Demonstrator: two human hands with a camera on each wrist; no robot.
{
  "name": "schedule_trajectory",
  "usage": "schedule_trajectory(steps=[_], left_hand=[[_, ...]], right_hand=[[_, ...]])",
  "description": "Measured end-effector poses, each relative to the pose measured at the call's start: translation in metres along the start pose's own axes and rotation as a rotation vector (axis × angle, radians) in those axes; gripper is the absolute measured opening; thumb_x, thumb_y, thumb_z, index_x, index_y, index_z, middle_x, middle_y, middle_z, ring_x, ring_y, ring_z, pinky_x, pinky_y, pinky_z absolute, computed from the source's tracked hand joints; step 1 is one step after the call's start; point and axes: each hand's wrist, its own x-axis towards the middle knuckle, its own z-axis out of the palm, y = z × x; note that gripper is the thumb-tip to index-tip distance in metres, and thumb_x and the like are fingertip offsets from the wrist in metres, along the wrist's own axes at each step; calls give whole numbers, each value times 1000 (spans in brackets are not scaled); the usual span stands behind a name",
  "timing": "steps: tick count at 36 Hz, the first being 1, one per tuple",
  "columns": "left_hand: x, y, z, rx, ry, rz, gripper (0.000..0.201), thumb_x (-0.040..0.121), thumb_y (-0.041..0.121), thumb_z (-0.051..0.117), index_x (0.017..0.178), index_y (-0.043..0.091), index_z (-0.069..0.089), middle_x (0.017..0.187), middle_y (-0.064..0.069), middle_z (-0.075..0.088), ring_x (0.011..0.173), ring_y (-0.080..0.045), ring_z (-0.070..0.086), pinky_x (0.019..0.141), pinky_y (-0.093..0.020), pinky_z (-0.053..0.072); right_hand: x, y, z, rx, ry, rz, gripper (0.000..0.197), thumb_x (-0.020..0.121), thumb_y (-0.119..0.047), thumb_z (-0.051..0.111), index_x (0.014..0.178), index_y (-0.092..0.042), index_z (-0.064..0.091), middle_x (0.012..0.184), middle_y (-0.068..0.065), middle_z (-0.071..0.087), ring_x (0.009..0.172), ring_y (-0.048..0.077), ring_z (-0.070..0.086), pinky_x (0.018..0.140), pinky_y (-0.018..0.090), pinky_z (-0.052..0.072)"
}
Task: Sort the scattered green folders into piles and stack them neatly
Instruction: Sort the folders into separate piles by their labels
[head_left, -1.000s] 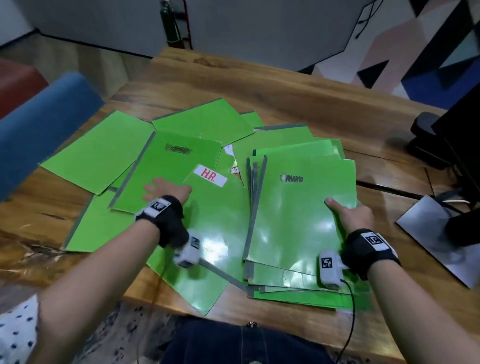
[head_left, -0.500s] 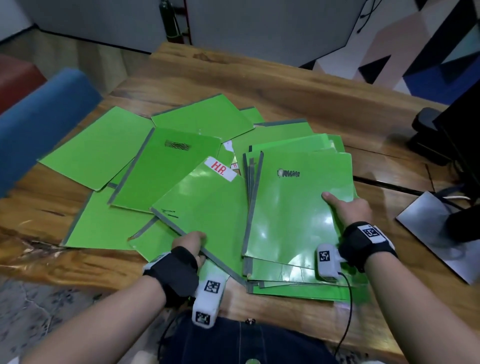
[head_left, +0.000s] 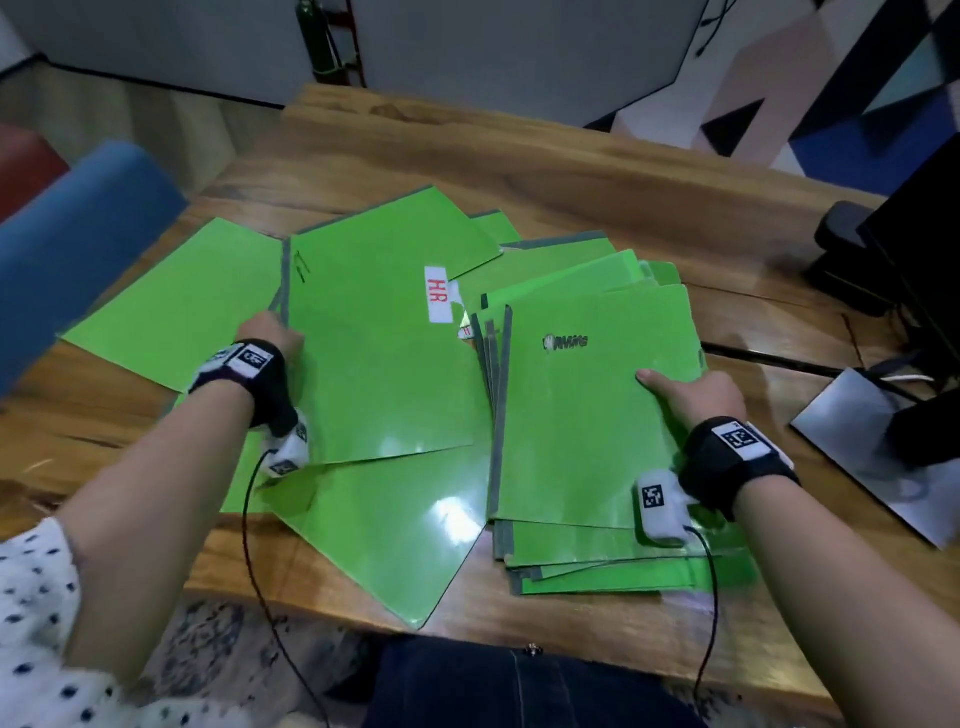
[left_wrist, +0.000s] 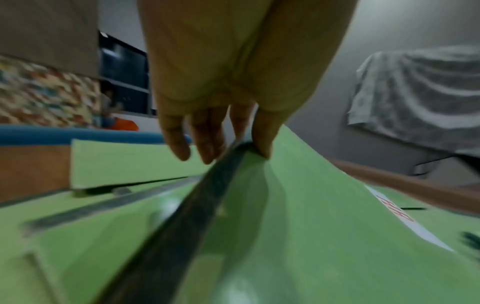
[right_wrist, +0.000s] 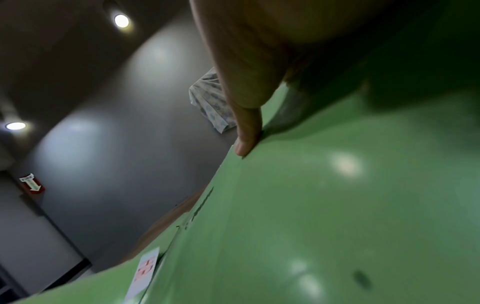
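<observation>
A glossy green folder (head_left: 384, 535) is seen nearest, its corner overhanging the front edge of the brown wooden bench (head_left: 519, 171). Partly on top of it, a green card folder with a white label reading "HR" in red (head_left: 384, 358) is held at its dark grey spine by the left hand (head_left: 270, 338): in the left wrist view the thumb is pressed on the upper face while the fingers (left_wrist: 205, 142) are curled beyond the spine, and the cover is bowed upward. To the right, a rough pile of green folders with grey spines (head_left: 597, 441) is lain near the front of the bench, its layers fanned out of line; the right hand (head_left: 701, 395) is clamped on its right edge, with the thumb laid flat on the printed top cover and the fingers hidden beneath. Farther back, more loose green folders (head_left: 171, 306) are spread overlapping across the left and middle of the bench. A grey metal monitor base plate (head_left: 878, 452) is seen at the right edge, and a blue padded chair back (head_left: 78, 249) at the left.
</observation>
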Motion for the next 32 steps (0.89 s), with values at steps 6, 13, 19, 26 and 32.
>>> schedule_trajectory(steps=[6,13,19,26,32], left_hand=[[15,-31,9,164,-200,-78,43,92,25,58,122,-5,53,123,-22,57,110,-35,57,94,-41,46],[5,-39,15,-24,-188,-43,37,90,23,61,118,-1,57,114,-20,63,97,-32,61,94,-45,48],[-21,2,7,-100,-107,96,31,85,19,66,108,1,57,106,-18,63,84,-27,56,82,-39,49],[-71,80,-30,239,222,464,28,86,5,54,115,5,52,96,-17,62,89,-35,61,76,-42,49],[-117,131,-52,458,366,852,26,83,-5,46,107,5,46,84,-17,56,75,-34,55,58,-38,39]], right_hand=[[9,3,3,-14,-45,72,78,64,-62,75,105,2,59,108,18,64,84,32,64,71,39,54],[15,7,5,-34,-87,88,68,70,-56,75,101,2,56,114,21,62,82,31,56,71,35,48],[14,14,13,-37,-101,117,91,71,-56,73,130,8,44,126,24,56,105,38,59,88,45,51],[5,22,23,-25,-127,157,94,75,-54,71,136,9,36,135,24,48,111,38,57,83,41,48],[2,32,33,-18,-166,191,91,73,-58,70,128,10,44,120,23,57,100,36,61,84,43,53]])
